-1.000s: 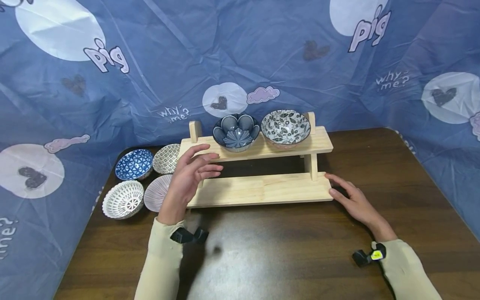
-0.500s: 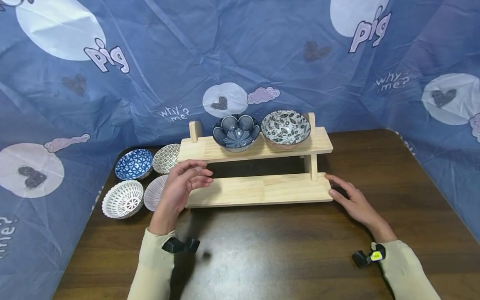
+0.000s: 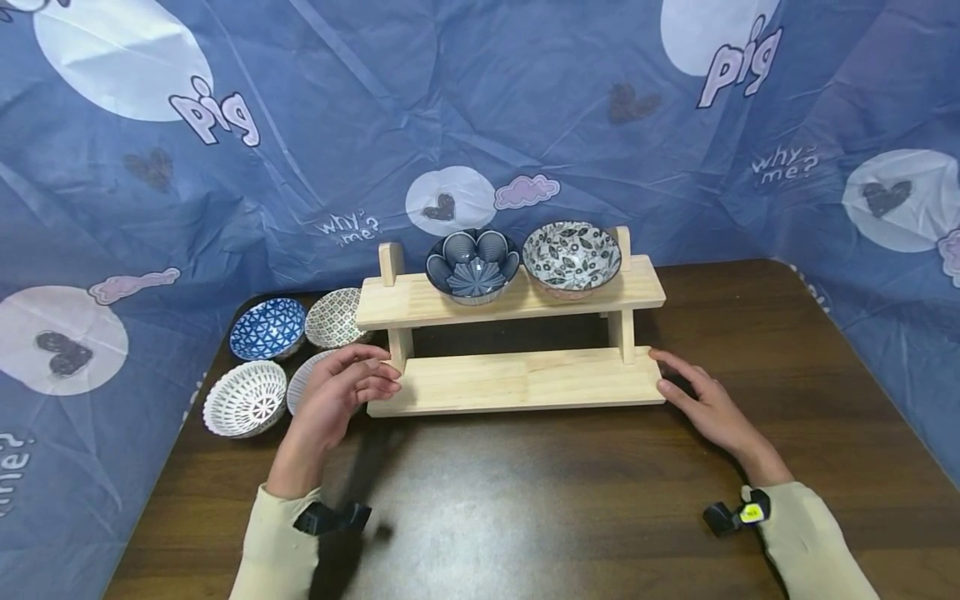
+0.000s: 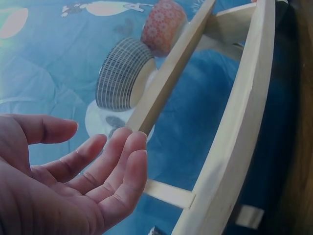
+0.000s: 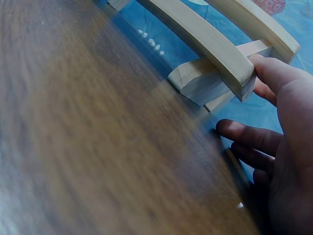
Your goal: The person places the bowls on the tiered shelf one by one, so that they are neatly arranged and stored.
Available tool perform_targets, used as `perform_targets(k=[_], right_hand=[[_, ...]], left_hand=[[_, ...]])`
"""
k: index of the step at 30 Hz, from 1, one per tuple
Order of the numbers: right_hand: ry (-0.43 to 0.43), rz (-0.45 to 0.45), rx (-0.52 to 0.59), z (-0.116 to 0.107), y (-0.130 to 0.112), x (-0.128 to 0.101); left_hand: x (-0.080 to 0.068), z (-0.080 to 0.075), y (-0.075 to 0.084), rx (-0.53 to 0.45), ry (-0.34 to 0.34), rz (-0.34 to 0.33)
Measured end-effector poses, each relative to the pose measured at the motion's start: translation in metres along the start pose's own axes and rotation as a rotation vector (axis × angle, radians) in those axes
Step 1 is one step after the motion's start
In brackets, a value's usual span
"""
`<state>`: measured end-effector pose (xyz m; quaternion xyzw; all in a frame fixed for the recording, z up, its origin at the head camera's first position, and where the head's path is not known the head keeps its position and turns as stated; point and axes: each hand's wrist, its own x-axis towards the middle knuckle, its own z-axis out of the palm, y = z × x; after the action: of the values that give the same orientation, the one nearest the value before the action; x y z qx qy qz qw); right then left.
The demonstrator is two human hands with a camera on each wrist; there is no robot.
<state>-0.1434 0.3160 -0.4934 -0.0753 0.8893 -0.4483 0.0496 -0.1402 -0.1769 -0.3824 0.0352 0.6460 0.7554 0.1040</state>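
A two-tier wooden display stand [image 3: 517, 382] stands on the table. My left hand [image 3: 330, 393] is by the left end of its lower board, with loosely bent fingers and nothing in its grasp. The left wrist view shows the palm and spread fingers [image 4: 124, 183] overlapping the stand. At the other end, my right hand [image 3: 711, 402] touches the lower board with thumb and index finger; the remaining fingers [image 5: 249, 137] hang free near the tabletop. On the upper board sit a dark blue petal-patterned bowl [image 3: 476, 273] and a black-and-white leaf-patterned bowl [image 3: 572, 257].
Left of the stand are a blue-and-white bowl [image 3: 267, 329], a lattice-patterned bowl [image 3: 335, 318], a white scalloped bowl [image 3: 246, 400] and a pale striped bowl [image 3: 302, 379] partly hidden by my left hand. A blue printed cloth [image 3: 480, 100] hangs behind the brown table [image 3: 525, 508].
My left hand has moved down and to the left, from in front of the upper board to the lower board's left end. The right hand stays in place.
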Motion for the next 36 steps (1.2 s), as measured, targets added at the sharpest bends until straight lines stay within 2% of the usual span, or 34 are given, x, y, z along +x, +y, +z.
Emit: perform_targets(k=[6,11,22,36], right_hand=[[0.012,-0.027,-0.002,0.001,0.000,-0.001],[0.028,-0.060,-0.006,0.003,0.000,-0.002],[0.025,-0.051,-0.005,0.001,-0.001,-0.002],[0.023,-0.057,0.001,0.001,0.001,-0.001]], left_hand=[[-0.011,-0.010,0.000,0.010,0.008,0.005],[-0.021,-0.021,-0.002,-0.010,0.002,0.047],[-0.041,-0.045,-0.007,-0.080,-0.005,0.148],[-0.060,-0.074,-0.006,-0.133,0.043,0.173]])
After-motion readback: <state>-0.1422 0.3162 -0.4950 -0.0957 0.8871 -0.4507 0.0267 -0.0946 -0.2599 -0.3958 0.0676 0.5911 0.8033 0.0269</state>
